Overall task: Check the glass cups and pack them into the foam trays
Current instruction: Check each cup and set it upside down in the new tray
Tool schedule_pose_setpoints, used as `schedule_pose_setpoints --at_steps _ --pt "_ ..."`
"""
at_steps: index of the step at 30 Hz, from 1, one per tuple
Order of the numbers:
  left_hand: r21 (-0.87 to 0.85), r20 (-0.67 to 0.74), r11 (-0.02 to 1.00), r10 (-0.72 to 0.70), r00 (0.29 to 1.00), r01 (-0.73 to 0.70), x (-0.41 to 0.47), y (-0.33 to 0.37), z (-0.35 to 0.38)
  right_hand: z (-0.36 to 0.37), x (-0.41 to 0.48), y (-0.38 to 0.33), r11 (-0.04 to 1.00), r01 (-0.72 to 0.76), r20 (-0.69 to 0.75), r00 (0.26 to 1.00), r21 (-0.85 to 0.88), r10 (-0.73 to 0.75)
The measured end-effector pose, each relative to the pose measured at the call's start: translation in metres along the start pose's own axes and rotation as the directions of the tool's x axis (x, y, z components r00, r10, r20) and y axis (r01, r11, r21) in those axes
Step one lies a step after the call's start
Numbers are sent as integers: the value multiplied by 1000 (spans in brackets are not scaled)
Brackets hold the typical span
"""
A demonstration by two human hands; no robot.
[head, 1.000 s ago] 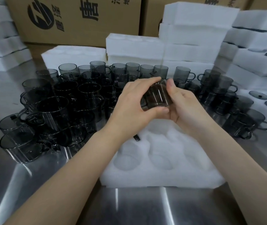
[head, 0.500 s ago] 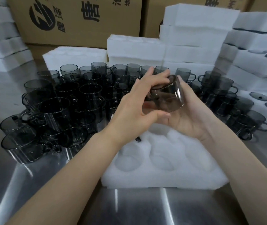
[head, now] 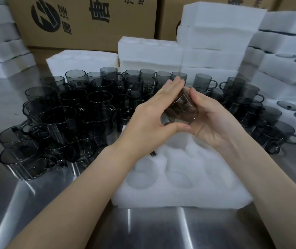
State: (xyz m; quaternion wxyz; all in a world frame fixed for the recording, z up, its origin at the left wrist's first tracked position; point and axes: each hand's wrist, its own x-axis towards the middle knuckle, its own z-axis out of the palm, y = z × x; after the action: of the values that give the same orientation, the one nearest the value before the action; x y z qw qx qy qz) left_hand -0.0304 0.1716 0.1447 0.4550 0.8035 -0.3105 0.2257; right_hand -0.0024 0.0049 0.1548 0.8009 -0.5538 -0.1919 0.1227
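Left hand (head: pixel 150 121) and right hand (head: pixel 215 123) clasp a glass cup (head: pixel 181 110) over the foam tray (head: pixel 179 199). Other cups (head: pixel 62 119) crowd both sides — steel table (head: pixel 161 230) in front.

Smoky grey glass cups (head: pixel 75 112), white foam tray (head: pixel 181 193), brown cartons (head: pixel 82 22) printed black, silver table (head: pixel 161 229).

A brushed steel desk (head: pixel 152 229) is catching pale streaks of overhead light, while brown cardboard boxes (head: pixel 89 24) printed with black characters are standing behind it.
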Motion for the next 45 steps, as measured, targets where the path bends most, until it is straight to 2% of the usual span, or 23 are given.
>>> schedule_pose_setpoints --at_steps 4,7,9,11,13,15,18,21,26,28,30,32,34,36,37,38,40,43,45 --pt "55 81 992 106 991 -111 -1 2 2 2 2 0 997 -41 -79 996 71 46" --pt "49 92 992 111 990 -116 -2 0 3 3 3 0 995 -85 -105 990 57 91" --pt "-16 47 998 56 997 -55 -2 -1 3 5 3 1 994 -99 -132 986 37 103" --pt "-133 -20 989 -61 998 57 -2 0 1 6 3 3 998 -70 -154 986 -1 69" --pt "-268 -92 952 -181 979 151 -1 0 0 9 2 3 996 29 -146 988 -83 -41" --pt "-348 -147 918 -254 956 190 1 -3 -3 9 0 4 954 165 -136 970 -250 -203" --pt "-484 -125 846 -319 939 223 5 -6 -5 11 -5 5 756 354 21 911 -550 -411" --pt "-587 -79 774 -347 934 238 6 -5 -7 15 -6 9 474 425 177 858 -771 -482" --pt "-632 -106 729 -419 902 264 8 -6 -8 18 -8 8 235 395 199 791 -888 -579" --pt "-640 -138 712 -477 868 290 8 -6 -8 19 -10 8 180 356 182 776 -917 -604" --pt "-590 -192 745 -503 842 311 7 -6 -8 24 -11 8 172 325 144 753 -930 -643" --pt "-563 -258 768 -513 818 304 7 -7 -8 28 -13 5 208 322 90 711 -924 -698" --pt "-552 -295 776 -525 799 306 7 -9 -8 30 -16 0 338 343 -8 690 -876 -723" --pt "-500 -329 801 -528 783 330 7 -12 -8 31 -18 -5 486 316 -107 742 -815 -662" --pt "-463 -349 818 -523 778 342 7 -13 -7 31 -19 -7 528 265 -134 788 -807 -601" --pt "-414 -366 838 -510 779 355 7 -15 -6 31 -19 -6 539 196 -149 834 -819 -531" --pt "-281 -360 877 -473 804 389 7 -18 -4 31 -17 -3 471 45 -173 896 -881 -409" --pt "-90 -281 882 -469 837 464 7 -21 -2 32 -16 -1 394 -99 -246 907 -914 -343" --pt "-42 -239 868 -489 839 494 7 -21 -1 32 -14 -1 368 -138 -269 903 -920 -334"
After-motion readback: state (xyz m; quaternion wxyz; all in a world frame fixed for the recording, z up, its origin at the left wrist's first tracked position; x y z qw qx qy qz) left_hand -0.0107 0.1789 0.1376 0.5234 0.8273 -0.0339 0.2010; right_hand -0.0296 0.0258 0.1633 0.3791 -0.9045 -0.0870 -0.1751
